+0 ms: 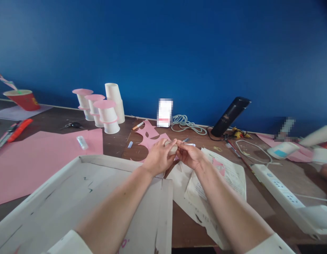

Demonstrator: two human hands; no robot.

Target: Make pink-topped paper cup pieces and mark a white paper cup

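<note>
My left hand (159, 158) is closed around a small pale, rounded object (172, 147), perhaps a roll of tape, above the table's middle. Touching it from the right, my right hand (189, 154) has its fingers bent together at the object's edge; whether they pinch anything else is hidden. Just behind the hands lies a pink paper sheet with round cut-outs (147, 138). Below my left forearm is a white cardboard tray (100, 197), and crumpled printed papers (232, 169) lie beneath my right forearm.
Stacked white cups with pink discs (108, 114) stand back left, near pink sheets (47, 151) and a red cutter (19, 130). A phone (165, 113), coiled cable (188, 125) and black cylinder (229, 116) are along the wall. Right: power strip (279, 190), another person's hand (326, 172).
</note>
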